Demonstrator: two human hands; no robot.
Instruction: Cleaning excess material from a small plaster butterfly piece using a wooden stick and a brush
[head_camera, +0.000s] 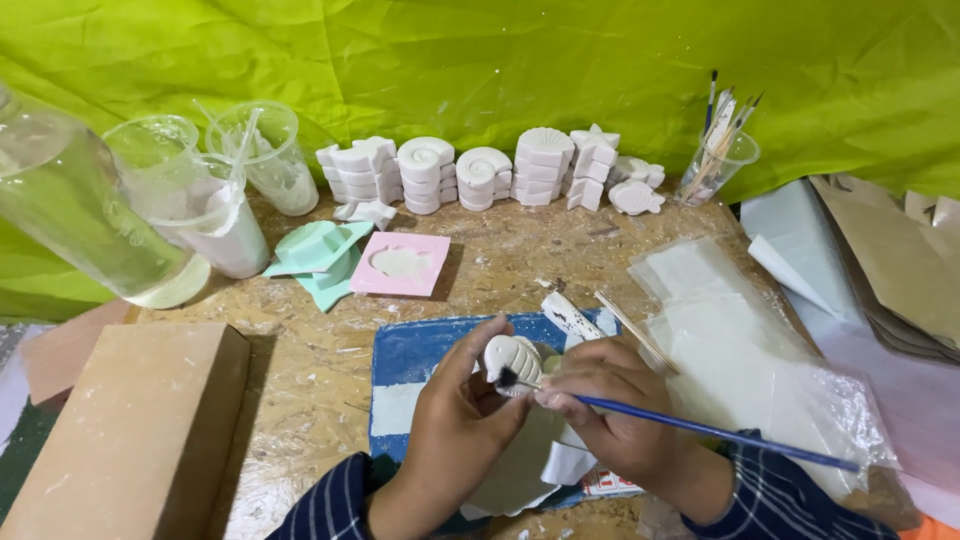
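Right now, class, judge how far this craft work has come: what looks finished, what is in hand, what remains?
Looks done: white cast shapes stand stacked along the back. In hand: the left hand holds a white shell cast, while the right hand touches a blue-handled brush to it. Left: no cast shows any colour.

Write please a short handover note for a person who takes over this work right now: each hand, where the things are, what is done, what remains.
Left hand: holds a white plaster shell piece over the blue cloth.
Right hand: holds a blue-handled brush, bristles on the piece.
Stacked white casts stand by the green backdrop; spare brushes in a cup; pink mould and green mould behind the cloth.
Done: no colour shows on the piece yet.
Left: cannot tell how many casts need brushing.
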